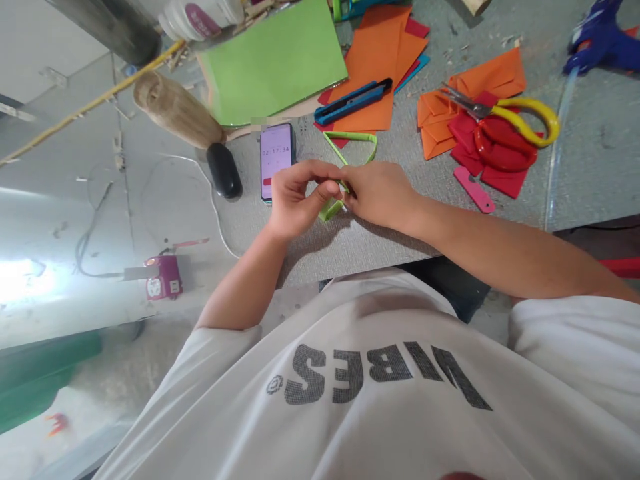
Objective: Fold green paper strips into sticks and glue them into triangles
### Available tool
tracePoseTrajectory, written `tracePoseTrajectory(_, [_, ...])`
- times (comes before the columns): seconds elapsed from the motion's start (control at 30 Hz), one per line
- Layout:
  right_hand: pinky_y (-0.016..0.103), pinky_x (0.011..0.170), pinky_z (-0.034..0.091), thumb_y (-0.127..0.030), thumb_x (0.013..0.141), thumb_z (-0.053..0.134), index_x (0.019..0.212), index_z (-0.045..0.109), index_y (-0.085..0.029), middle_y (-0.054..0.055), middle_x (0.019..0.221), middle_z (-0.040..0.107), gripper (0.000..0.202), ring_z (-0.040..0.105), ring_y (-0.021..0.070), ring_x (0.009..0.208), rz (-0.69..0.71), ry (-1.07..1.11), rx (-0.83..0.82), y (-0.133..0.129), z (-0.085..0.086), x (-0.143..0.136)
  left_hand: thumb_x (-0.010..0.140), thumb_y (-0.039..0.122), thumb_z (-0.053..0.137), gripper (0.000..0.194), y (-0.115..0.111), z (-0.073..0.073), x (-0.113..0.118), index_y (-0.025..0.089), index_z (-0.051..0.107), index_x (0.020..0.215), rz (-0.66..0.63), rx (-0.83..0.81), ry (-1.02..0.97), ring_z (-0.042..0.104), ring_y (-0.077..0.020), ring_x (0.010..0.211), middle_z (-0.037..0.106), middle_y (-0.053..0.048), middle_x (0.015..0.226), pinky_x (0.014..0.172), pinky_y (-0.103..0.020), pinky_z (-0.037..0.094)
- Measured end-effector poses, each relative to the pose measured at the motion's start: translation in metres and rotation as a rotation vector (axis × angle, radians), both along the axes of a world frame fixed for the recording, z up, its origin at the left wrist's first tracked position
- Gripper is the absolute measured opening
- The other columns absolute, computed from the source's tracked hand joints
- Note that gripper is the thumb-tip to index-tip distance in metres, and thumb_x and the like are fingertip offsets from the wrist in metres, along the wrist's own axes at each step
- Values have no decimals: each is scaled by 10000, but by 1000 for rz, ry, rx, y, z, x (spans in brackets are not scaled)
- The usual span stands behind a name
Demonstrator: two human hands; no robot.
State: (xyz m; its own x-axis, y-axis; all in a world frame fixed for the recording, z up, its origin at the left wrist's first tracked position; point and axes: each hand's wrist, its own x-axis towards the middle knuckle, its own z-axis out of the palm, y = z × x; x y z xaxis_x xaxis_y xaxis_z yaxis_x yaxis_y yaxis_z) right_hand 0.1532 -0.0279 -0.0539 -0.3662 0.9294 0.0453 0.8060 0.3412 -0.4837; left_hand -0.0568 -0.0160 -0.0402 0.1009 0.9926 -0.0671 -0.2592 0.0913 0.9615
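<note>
A narrow green folded strip [351,136] is bent into loops, one beyond my fingers and a smaller one below them. My left hand [300,200] is closed, its thumb and index finger pinching the strip from the left. My right hand [383,193] is closed on the same strip from the right, its fingertips curled under and partly hidden. Both hands meet at the middle of the strip, just above the table's near edge. Close to my left hand lies a phone [276,157] with a timer on its screen.
Beyond my hands are a green sheet pack [280,63], orange papers [375,67] and a blue cutter [353,103]. Scissors [505,123] rest on folded red and orange pieces at right, near a pink piece [474,190]. A glue gun [600,40], black mouse [223,171] and wooden piece [175,110] lie farther out.
</note>
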Motion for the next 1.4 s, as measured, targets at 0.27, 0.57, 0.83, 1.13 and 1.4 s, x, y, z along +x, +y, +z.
tracePoseTrajectory(0.27, [434, 815, 436, -382, 1089, 853, 1031, 764, -268, 71, 867, 773, 155, 739, 312, 856, -52, 70, -21, 1, 3, 1, 822, 107, 1160, 405, 9, 4, 0, 219, 771, 798, -45, 59, 58, 861, -233, 698, 710, 18, 711, 634, -304, 713])
tracePoseTrajectory(0.57, [399, 765, 326, -381, 1089, 845, 1056, 912, -243, 56, 1020, 873, 158, 737, 260, 943, 137, 100, -92, -24, 20, -18, 920, 154, 1099, 356, 10, -4, 5, 254, 760, 966, 189, 64, 13, 904, -225, 820, 700, 52, 782, 697, -279, 711])
tracePoseTrajectory(0.83, [388, 772, 315, -324, 1091, 826, 964, 882, -222, 68, 1056, 873, 172, 734, 248, 960, 111, 89, -171, -24, 20, -24, 932, 90, 1059, 353, 2, -3, 13, 243, 740, 920, 225, 71, -4, 874, -207, 789, 684, 46, 785, 711, -285, 705])
tracePoseTrajectory(1.13, [385, 749, 317, -287, 1038, 825, 724, 724, -229, 16, 825, 804, 335, 655, 207, 803, 30, 94, -224, -23, 20, -27, 953, 217, 1087, 346, 5, -12, 9, 235, 744, 913, 180, 234, 83, 919, -254, 875, 710, 25, 818, 732, -320, 741])
tracePoseTrajectory(1.4, [374, 764, 333, -238, 987, 876, 768, 713, -227, -7, 831, 773, 273, 620, 177, 787, -32, 166, -328, -19, 32, -29, 971, 416, 1089, 372, 12, -15, 0, 270, 751, 914, 67, 390, 221, 891, -195, 769, 791, 41, 781, 728, -313, 743])
